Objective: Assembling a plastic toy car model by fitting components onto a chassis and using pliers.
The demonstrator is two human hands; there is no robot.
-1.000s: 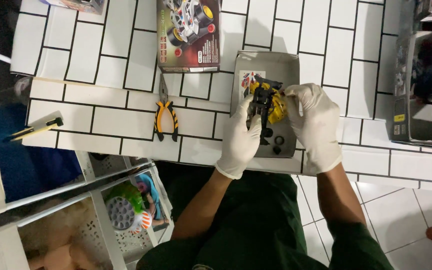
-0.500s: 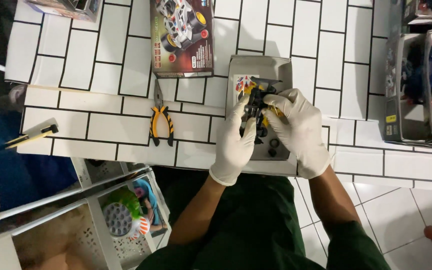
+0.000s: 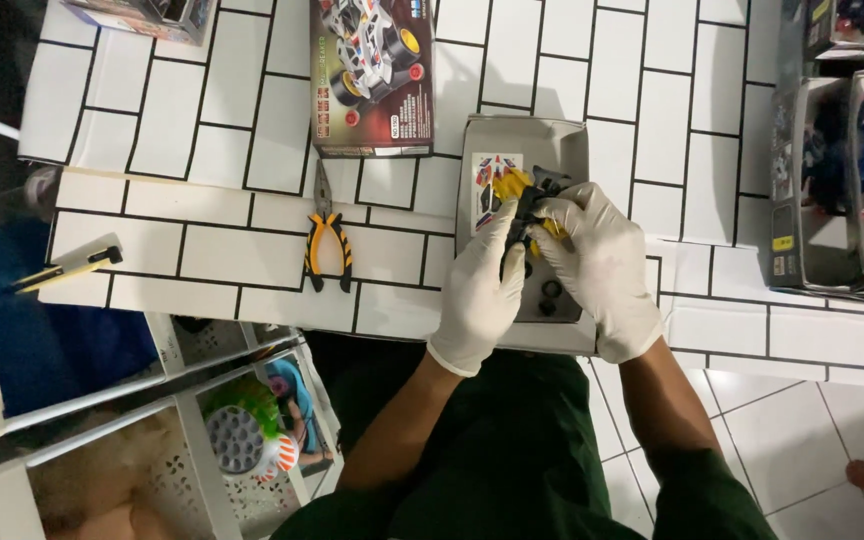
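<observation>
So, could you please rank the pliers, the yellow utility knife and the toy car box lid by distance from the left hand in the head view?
1. Pliers: on the tiles, just left of the left hand.
2. Toy car box lid: up and to the left, at the table's far edge.
3. Utility knife: far left, at the table's edge.
</observation>
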